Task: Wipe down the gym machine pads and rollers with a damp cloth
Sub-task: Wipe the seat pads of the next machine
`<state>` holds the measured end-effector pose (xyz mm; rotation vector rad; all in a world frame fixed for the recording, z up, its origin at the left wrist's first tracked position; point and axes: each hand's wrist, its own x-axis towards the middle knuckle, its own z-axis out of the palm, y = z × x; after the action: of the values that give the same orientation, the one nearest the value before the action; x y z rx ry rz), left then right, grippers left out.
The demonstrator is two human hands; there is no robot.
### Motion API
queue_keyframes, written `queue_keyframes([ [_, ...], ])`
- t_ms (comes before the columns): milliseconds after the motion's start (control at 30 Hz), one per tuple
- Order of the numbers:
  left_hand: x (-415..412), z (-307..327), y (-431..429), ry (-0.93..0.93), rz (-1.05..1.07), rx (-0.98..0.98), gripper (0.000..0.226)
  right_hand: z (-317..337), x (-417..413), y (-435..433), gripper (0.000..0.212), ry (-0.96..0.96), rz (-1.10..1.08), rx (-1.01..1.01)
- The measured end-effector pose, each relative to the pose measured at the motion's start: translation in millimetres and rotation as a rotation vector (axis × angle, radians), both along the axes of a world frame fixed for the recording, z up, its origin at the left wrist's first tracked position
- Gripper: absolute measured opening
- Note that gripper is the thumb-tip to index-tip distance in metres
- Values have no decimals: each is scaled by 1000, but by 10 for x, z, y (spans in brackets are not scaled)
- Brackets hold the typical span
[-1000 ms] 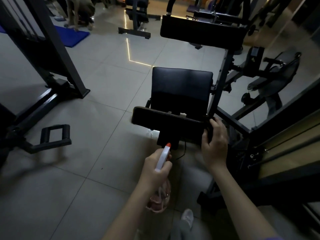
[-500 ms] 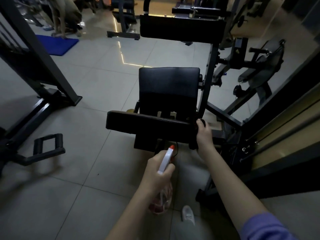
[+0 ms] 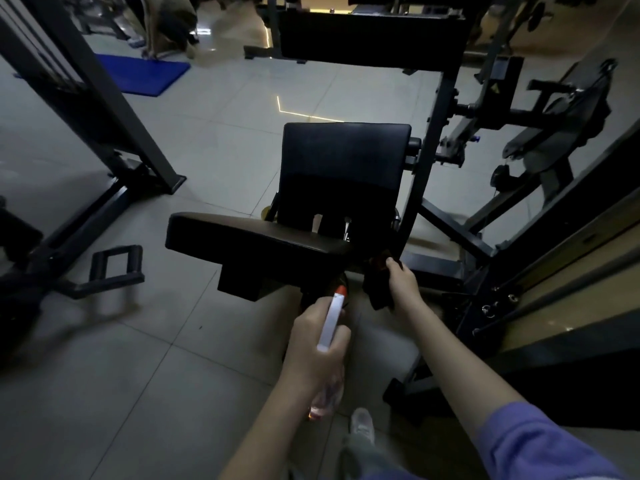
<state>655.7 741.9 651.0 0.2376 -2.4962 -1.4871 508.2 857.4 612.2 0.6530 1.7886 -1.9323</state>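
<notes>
A black gym machine stands before me, with a long front pad (image 3: 256, 237), a square seat pad (image 3: 343, 161) behind it and a wide upper pad (image 3: 370, 32) at the top. My right hand (image 3: 403, 284) grips a dark cloth (image 3: 377, 289) at the right end of the front pad, near the frame post. My left hand (image 3: 317, 348) holds a spray bottle (image 3: 330, 323) with a white head and orange nozzle, pointing up towards the front pad's underside. The bottle's clear body hangs below my fist.
Black frame (image 3: 104, 109) of another machine rises at the left, with a foot handle (image 3: 114, 268) on the tiled floor. A blue mat (image 3: 145, 74) lies far left. A weight-stack frame (image 3: 554, 271) borders the right. My shoe (image 3: 362, 424) is below.
My right hand has slid down off the pad's right end and now shows the dark cloth hanging from it. The view moved closer; my left hand keeps the bottle raised.
</notes>
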Motion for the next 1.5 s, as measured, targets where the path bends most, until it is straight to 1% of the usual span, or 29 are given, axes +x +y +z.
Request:
queue_keyframes([
  [67,-26,-3,79,24,48,-34,15,-41,7,65,20,-15,-7,-13],
  [133,-60,-4,169,16,116,-66,18,-63,5,135,24,-38,-7,-29],
  [167,-72,-7,199,7,144,-71,17,-76,1,156,26,-47,-4,-33],
  [233,-94,-52,251,-21,176,-82,8,-87,-4,203,27,-53,1,-30],
  [333,-114,-122,288,-73,179,-83,8,-118,-28,250,26,-48,-4,-44],
  [467,-161,-169,278,-158,202,-3,15,-155,-71,261,25,-57,-31,-66],
  [567,-216,-216,263,-195,211,-39,16,-202,-96,281,21,-65,-60,-76],
  [633,-225,-263,272,-244,209,-29,17,-245,-96,298,21,-71,-70,-79],
  [767,-317,-335,287,-313,134,7,12,-325,-112,300,31,-91,-114,-54],
  [833,-426,-340,283,-369,134,10,13,-344,-118,300,32,-98,-130,-58],
  [967,-608,-426,268,-446,149,-15,27,-399,-148,311,33,-103,-147,-38],
  [1000,-630,-435,265,-454,149,-22,27,-402,-147,309,34,-96,-144,-30],
  [1100,-692,-487,257,-472,117,-24,14,-442,-191,307,32,-91,-126,-17],
  [1200,-674,-511,244,-426,50,15,13,-454,-241,282,26,-90,-112,-24],
  [1233,-646,-509,238,-408,28,20,12,-472,-261,258,26,-93,-101,-25],
  [1300,-579,-514,214,-384,-5,-2,11,-486,-295,180,33,-103,-59,-26],
  [1400,-463,-497,147,-411,-24,-33,19,-459,-355,17,43,-104,31,-13],
  [1500,-302,-428,68,-464,-12,-64,35,-398,-415,-226,42,-70,133,-3],
])
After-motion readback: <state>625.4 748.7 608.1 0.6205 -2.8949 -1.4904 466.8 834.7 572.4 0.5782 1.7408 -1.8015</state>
